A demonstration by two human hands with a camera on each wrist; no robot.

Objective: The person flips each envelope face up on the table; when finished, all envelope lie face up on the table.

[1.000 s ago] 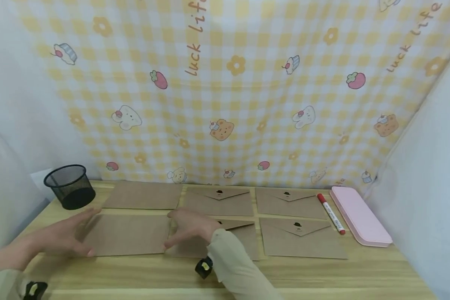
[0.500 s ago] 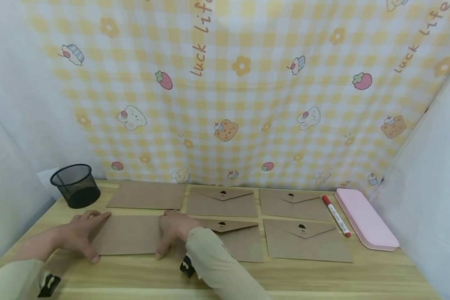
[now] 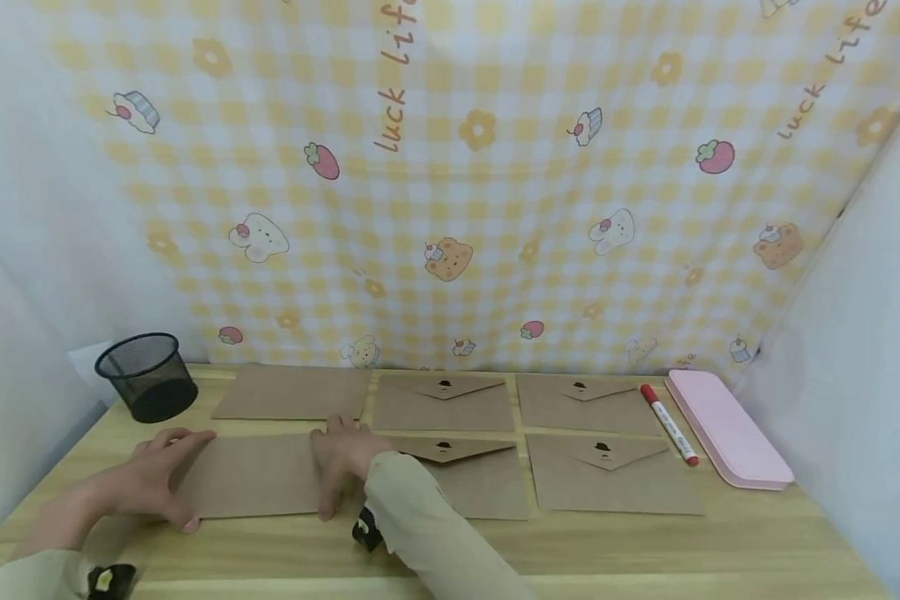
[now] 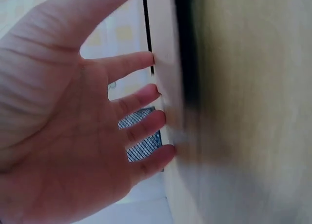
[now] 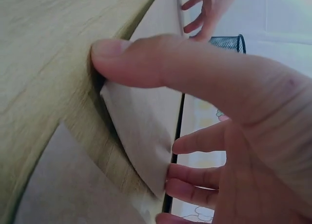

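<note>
Plain-side-up kraft envelope point(image 3: 258, 475) flat on the wooden table point(image 3: 645, 550), front left of the six-envelope grid, long axis running left to right between the two hands. Left hand point(image 3: 146, 479) at its left short edge, fingers spread and straight; right hand point(image 3: 345, 462) at its right short edge, thumb point(image 5: 131, 60) on the near corner, fingers spread, equally close. Beyond the envelope's far left corner, black mesh pen cup point(image 3: 147, 387); far to its right, red marker point(image 3: 669, 425) and pink case point(image 3: 727, 429).

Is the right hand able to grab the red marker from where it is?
Probably yes, with a long reach. The right hand rests on the front left envelope, and the red marker lies far to its right by the pink case, with only flat envelopes between.
</note>
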